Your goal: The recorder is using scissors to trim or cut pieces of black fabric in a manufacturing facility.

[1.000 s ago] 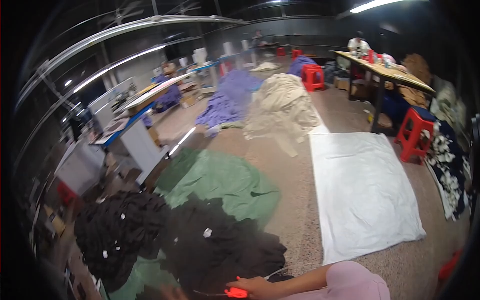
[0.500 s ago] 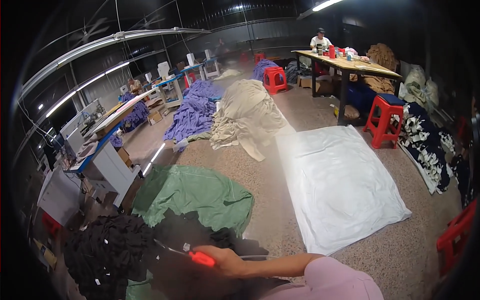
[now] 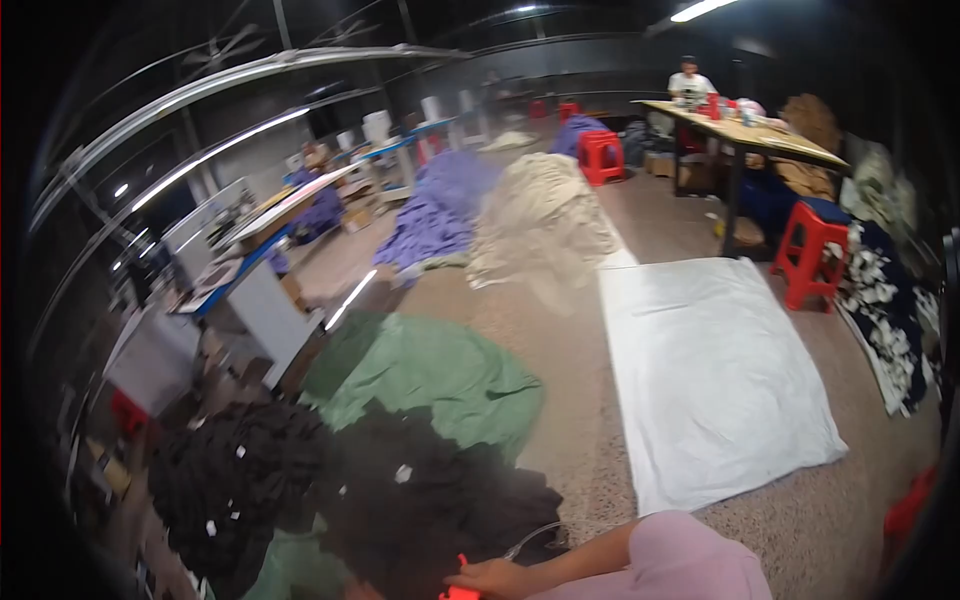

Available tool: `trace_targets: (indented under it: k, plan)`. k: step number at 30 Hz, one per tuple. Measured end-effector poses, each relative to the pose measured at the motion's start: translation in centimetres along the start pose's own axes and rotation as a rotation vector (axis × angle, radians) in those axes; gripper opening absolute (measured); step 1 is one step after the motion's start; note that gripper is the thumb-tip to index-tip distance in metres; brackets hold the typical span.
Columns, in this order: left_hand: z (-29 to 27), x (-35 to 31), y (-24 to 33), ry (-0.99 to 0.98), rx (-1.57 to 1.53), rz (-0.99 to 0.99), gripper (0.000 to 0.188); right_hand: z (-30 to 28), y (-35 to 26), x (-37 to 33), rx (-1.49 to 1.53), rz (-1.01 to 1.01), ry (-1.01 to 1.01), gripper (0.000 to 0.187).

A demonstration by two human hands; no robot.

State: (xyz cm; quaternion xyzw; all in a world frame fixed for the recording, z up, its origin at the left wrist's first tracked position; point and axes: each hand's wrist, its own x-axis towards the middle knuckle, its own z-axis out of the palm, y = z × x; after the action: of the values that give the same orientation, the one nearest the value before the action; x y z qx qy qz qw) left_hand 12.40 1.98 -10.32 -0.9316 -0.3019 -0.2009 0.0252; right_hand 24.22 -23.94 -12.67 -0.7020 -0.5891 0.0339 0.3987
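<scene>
While the right hand (image 3: 500,578) curls its fingers around a small red tool (image 3: 458,590) at the bottom edge, that tool rests against a heap of black garments (image 3: 420,510). Green cloth (image 3: 430,375) lies just beyond, a white sheet (image 3: 715,375) spreads to the right, and beige (image 3: 545,225) and purple piles (image 3: 440,210) sit farther off.

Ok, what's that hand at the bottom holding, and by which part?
The right hand holds a small red tool over the black cloth pile. It is mostly hidden by the fingers and cut off by the frame, so the held part cannot be told.
</scene>
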Motion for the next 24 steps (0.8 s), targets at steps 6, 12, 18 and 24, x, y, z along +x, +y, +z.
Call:
trace_targets:
  k: [6,12,18,24]
  plan:
    - [0.7,0.0,0.3,-0.012,-0.141,-0.150,0.036,-0.8,-1.3,-0.1,-0.051,0.073,-0.077,0.068]
    - [-0.7,-0.3,1.1,-0.005,-0.195,-0.162,0.035,-1.0,-0.8,-0.1,-0.066,0.021,-0.035,0.062]
    - [-0.1,-0.7,1.4,0.017,-0.187,-0.130,0.037,-1.7,-1.4,-0.8,-0.036,0.062,-0.047,0.067]
    - [0.2,-1.6,0.5,0.010,-0.230,-0.150,0.036,-2.1,-1.9,-0.6,-0.038,0.142,-0.121,0.062]
